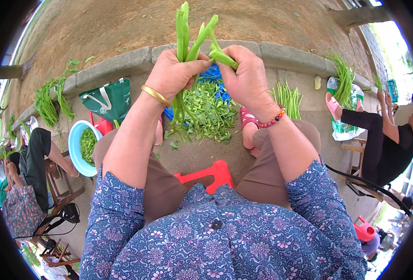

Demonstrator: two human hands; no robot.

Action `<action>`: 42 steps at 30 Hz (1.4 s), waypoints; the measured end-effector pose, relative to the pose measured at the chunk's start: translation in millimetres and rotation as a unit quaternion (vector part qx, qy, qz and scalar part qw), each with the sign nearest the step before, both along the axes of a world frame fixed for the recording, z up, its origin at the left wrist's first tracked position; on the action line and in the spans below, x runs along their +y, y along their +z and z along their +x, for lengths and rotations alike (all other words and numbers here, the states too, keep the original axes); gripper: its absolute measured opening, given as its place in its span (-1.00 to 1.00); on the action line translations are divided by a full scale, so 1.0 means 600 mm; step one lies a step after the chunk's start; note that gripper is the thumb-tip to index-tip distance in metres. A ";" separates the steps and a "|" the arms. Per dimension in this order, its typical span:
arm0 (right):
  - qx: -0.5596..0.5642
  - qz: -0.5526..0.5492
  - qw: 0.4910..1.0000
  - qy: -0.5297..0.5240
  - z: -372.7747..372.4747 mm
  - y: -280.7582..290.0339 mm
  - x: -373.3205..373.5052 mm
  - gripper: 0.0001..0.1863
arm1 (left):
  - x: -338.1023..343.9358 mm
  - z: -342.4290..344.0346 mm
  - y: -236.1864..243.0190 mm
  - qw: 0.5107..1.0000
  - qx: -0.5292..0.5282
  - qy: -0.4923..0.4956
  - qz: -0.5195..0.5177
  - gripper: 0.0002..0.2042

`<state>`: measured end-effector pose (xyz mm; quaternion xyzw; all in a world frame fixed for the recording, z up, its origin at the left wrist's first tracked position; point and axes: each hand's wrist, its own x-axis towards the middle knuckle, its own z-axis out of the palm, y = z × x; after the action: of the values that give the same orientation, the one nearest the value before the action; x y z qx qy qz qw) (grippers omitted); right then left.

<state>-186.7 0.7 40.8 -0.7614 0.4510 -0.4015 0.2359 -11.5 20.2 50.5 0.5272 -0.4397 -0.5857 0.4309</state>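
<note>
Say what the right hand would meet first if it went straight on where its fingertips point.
The left hand, holding green stalks, looks first in line, just beyond the stem piece pinched by the right hand; the gap looks small, but depth is hard to judge.

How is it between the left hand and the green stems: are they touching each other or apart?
Touching. The head view shows the left hand closed around the green stems, which stick out past it.
</note>
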 end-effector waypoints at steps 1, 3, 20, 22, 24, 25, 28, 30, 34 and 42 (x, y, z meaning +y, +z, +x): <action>-0.024 0.004 1.000 -0.012 0.004 -0.004 0.000 -0.95 | 0.001 -0.004 0.002 1.000 0.014 0.010 0.003 -0.90; -0.102 0.074 0.991 -0.050 0.006 -0.002 -0.005 -0.95 | 0.006 -0.006 0.005 1.000 0.026 0.013 0.006 -0.88; -0.266 0.432 0.857 0.087 0.000 0.031 0.005 -0.84 | 0.006 -0.003 0.002 0.984 0.131 0.102 0.062 -0.83; -0.268 0.426 0.860 0.086 -0.001 0.027 0.005 -0.83 | 0.005 -0.004 0.003 0.984 0.133 0.101 0.063 -0.83; -0.260 0.423 0.864 0.081 -0.002 0.022 0.002 -0.81 | 0.006 -0.005 0.003 0.985 0.129 0.097 0.058 -0.83; -0.253 0.419 0.868 0.079 -0.003 0.024 0.001 -0.83 | 0.006 -0.005 0.003 0.987 0.124 0.093 0.052 -0.83; -0.230 0.387 0.889 0.087 -0.004 0.028 0.000 -0.88 | 0.005 -0.007 0.003 0.994 0.091 0.057 0.036 -0.85; -0.212 0.336 0.911 0.109 -0.001 0.026 0.004 -0.89 | 0.006 -0.007 0.000 0.996 0.075 0.043 0.027 -0.86; -0.282 0.379 0.879 0.071 0.008 0.025 0.010 -0.91 | 0.011 -0.015 0.003 0.993 0.084 0.081 0.006 -0.87; -0.494 0.435 0.751 0.051 0.001 0.009 -0.008 -0.93 | 0.010 -0.028 0.003 0.948 0.262 0.178 0.014 -0.85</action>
<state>-186.3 -4.2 46.5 -0.2943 0.3582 -0.4691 0.7517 -28.6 26.3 52.3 0.4311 -0.2019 -0.6227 0.6210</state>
